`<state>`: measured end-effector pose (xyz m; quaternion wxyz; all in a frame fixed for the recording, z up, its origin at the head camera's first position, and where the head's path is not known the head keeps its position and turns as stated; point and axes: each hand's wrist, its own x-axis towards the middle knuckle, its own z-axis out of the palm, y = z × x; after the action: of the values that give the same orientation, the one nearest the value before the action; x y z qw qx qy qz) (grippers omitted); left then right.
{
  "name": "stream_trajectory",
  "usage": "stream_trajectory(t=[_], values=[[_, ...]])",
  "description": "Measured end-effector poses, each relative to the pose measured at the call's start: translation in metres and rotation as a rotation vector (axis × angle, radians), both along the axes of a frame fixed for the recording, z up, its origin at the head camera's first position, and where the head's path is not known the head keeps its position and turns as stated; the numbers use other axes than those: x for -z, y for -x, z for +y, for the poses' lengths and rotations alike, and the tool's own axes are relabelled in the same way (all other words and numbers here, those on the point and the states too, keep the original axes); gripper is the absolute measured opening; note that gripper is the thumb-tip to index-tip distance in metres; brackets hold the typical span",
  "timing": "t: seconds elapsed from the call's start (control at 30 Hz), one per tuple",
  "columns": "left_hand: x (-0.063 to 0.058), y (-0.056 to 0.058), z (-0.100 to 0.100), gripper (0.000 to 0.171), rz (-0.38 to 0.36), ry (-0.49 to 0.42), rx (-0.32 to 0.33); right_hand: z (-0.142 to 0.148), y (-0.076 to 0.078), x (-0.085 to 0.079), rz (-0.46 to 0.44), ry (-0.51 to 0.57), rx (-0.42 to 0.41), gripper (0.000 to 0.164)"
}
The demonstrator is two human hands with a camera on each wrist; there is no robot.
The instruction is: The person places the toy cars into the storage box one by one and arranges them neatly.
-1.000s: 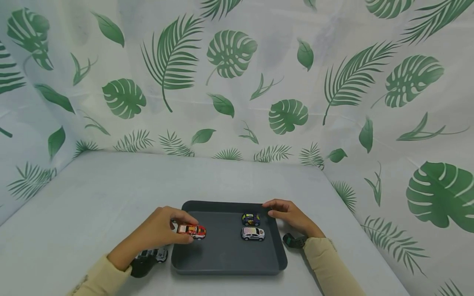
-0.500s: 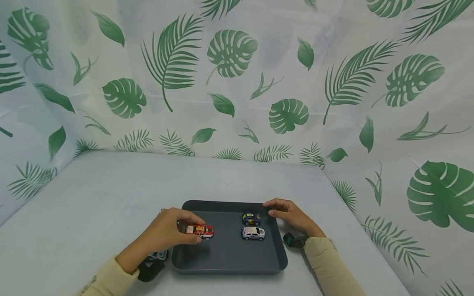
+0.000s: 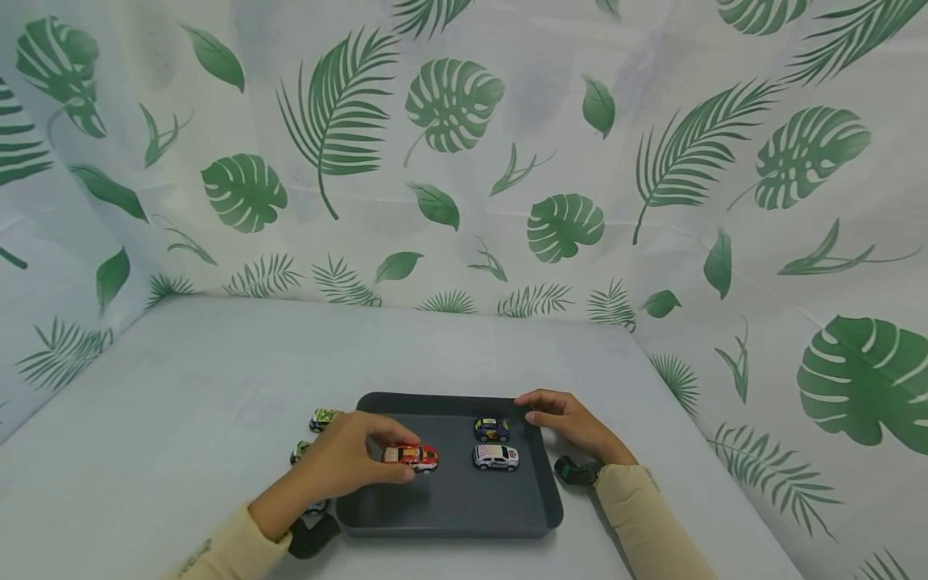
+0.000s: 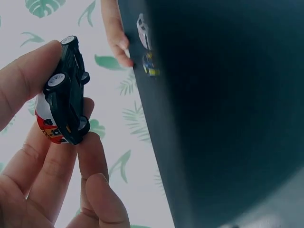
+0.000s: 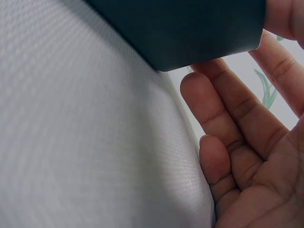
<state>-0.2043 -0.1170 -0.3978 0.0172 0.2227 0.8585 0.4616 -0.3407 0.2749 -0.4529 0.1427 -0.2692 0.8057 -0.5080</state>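
Pinches red car (image 3: 411, 457) by its sides, lower centre, with left hand (image 3: 344, 455), likely keeping underside (image 4: 74, 95) free, and grips tray (image 3: 445, 534) by its upper-right corner with right hand (image 3: 571, 422), likely for steadiness.

Red toy car (image 4: 69, 95), in left hand (image 3: 344, 455): glossy printed body; black underside, plastic in look, low sheen; wheel hubs silvery, shiny; white toy car (image 3: 496, 457) and dark blue toy car (image 3: 492, 429), near right hand (image 3: 573, 423): glossy; tray (image 3: 442, 507), between hands: smooth, matt, plastic or metal unclear; table covering (image 5: 95, 133), beneath hands: finely textured cloth; backdrop (image 3: 464, 185), beyond hands: leaf-printed, lightly creased sheeting; right sleeve (image 3: 645, 515): matt cloth.
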Motion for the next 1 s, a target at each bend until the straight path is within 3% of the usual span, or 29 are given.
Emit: stream_trajectory(t=[0.3,0.63,1.0], values=[[0.001,-0.002,0.012,0.032,0.020,0.019,0.019,0.000,0.000,-0.001,0.003,0.005,-0.006,0.035],[0.000,-0.008,0.024,0.031,0.035,0.097,-0.032,0.001,0.001,0.000,0.000,0.024,-0.022,0.036],[0.000,-0.010,0.041,0.031,0.022,0.094,-0.030,0.001,0.002,0.001,0.005,0.021,-0.016,0.035]])
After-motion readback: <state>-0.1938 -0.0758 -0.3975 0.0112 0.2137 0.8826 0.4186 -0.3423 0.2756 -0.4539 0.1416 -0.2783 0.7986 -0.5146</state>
